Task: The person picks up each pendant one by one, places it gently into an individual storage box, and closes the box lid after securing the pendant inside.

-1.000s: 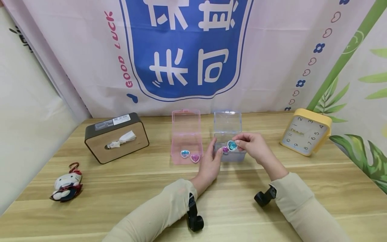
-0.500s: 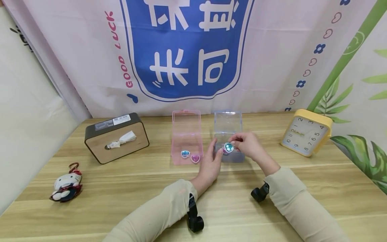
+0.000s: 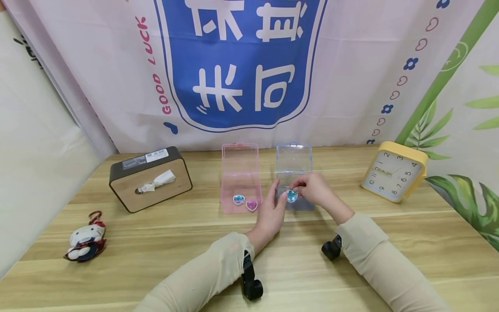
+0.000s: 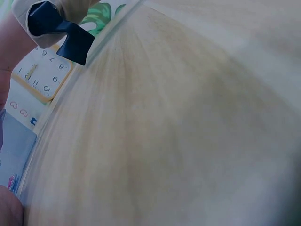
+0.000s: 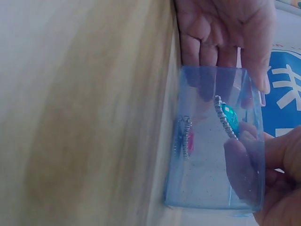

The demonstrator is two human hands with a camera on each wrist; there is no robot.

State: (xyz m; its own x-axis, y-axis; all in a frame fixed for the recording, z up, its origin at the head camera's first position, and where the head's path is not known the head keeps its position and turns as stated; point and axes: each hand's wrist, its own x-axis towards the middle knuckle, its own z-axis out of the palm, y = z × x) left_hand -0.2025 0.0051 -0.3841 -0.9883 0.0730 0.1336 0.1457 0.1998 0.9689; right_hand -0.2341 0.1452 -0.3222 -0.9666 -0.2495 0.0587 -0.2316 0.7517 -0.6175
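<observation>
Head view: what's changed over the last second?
The right hand, pinching it throughout, carried the blue heart gem leftward and down the picture; it now hides the pink gem in the clear blue box. Left hand, clear pink box and yellow clock stayed put.

Tissue box (image 3: 150, 180) sat back left, plush keychain (image 3: 86, 240) in front of it, alarm clock (image 3: 395, 172) way right. In between, left box (image 3: 232, 184) had two jewels (image 3: 238, 199) in it, right box (image 3: 306, 205) next to it had two more jewels (image 5: 229, 117), left hand (image 3: 270, 212) between.
</observation>
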